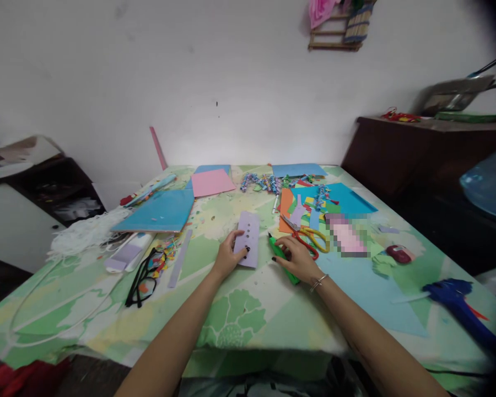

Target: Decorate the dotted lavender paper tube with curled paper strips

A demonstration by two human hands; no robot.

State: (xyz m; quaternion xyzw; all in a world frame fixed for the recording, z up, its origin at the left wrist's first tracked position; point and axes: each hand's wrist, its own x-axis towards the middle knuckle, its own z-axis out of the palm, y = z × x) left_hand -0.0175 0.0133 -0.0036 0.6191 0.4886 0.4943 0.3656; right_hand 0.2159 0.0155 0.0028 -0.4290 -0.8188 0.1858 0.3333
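Note:
A purple paper piece point(252, 237) with a column of small dark holes lies near the middle of the table. My left hand point(230, 253) pinches its left edge, thumb and fingers on the paper. Just to the right, my right hand point(294, 258) has its fingers curled around a green cutter point(290, 274), whose dark tip points up and left towards the paper. Beyond that hand are scissors point(310, 242) with red and yellow handles. A narrow purple strip point(180, 259) lies left of my left hand.
Black glasses point(143, 281), a white power strip point(130, 252) and a blue folder point(159, 211) are on the left. Pink paper point(212, 182) and curled strips point(264, 182) lie at the back. Coloured sheets and a blue glue gun point(458, 303) are on the right.

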